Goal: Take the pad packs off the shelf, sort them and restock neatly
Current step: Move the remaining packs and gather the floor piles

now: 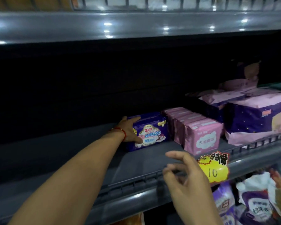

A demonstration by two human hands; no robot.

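dark purple plastic pad pack with a white cloud label and the figure 420 (148,133), standing upright on the dark grey metal shelf (81,148), about the middle of it, well behind the front rail. gripped at its left end by the left hand (130,129): fingers along the top edge, thumb across the lower front, so clamped around the pack's end. thin red string bracelet (120,129) on the left wrist.

just beside the pack on its right, touching or almost touching, a row of pink plastic pad packs (199,133) standing upright one behind another, the front one with a white cloud label. further right, larger purple-and-pink packs with small stars (250,119), stacked less tidy, some lying tilted on top.

right hand (185,177) in the air in front of the shelf's rail, near the pink row but touching nothing, fingers loosely curled and a little spread, holding nothing.

yellow starburst price tag with a handwritten 10 (215,171) clipped on the front rail, partly behind the right hand. below the shelf, more purple and white packs (251,203), blurred.
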